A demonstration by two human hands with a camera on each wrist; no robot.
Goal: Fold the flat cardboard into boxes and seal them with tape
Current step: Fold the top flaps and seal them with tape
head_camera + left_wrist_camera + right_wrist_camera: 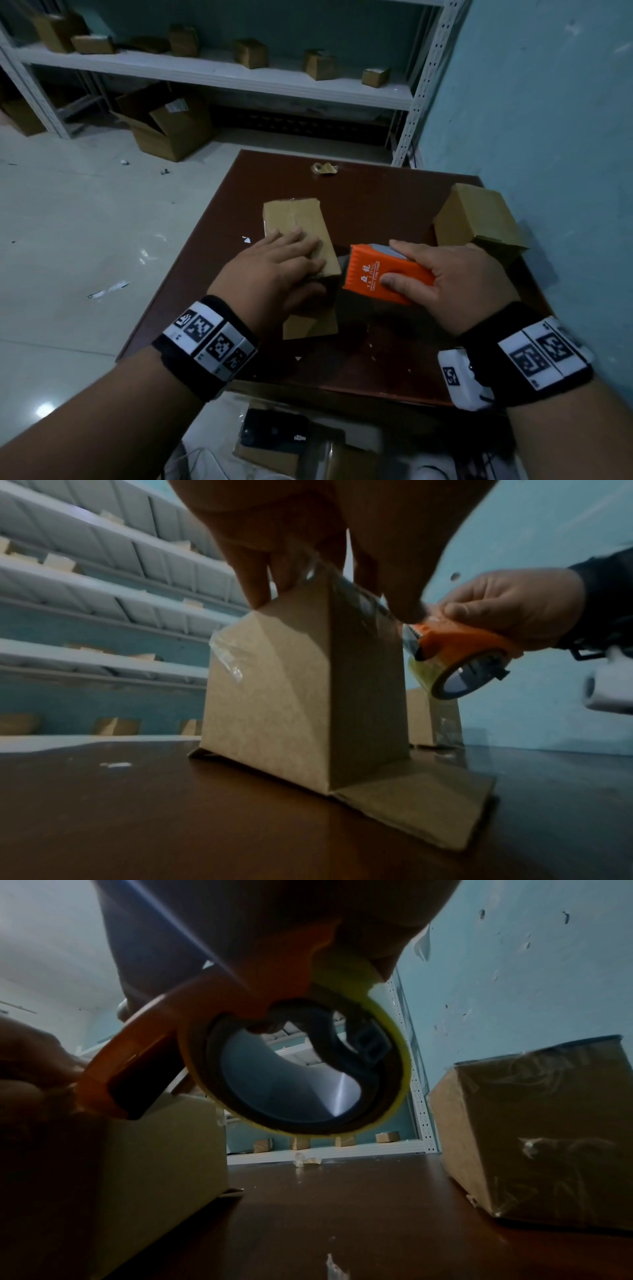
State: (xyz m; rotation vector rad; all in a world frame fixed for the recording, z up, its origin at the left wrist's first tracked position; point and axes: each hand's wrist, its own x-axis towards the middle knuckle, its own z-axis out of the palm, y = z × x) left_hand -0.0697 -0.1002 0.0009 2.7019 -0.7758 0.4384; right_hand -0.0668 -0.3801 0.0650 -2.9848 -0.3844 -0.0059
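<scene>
A small cardboard box (291, 219) stands upright mid-table, its taped top up and its lower flaps (418, 799) splayed on the brown table (376, 192). Clear tape (226, 653) runs down its side. My left hand (291, 253) lies flat on the box top, thumb down the near face. My right hand (445, 274) grips an orange tape dispenser (380, 274) just right of the box, its cutter end at the top right edge (414, 639). The yellowish tape roll (394, 1053) hangs under the palm.
A taped box (476, 219) sits at the table's right edge against the blue wall (548, 137). A crumpled tape scrap (323, 168) lies at the far edge. Beyond stand a shelf (219, 72) with several small boxes and an open carton (171, 130) on the floor.
</scene>
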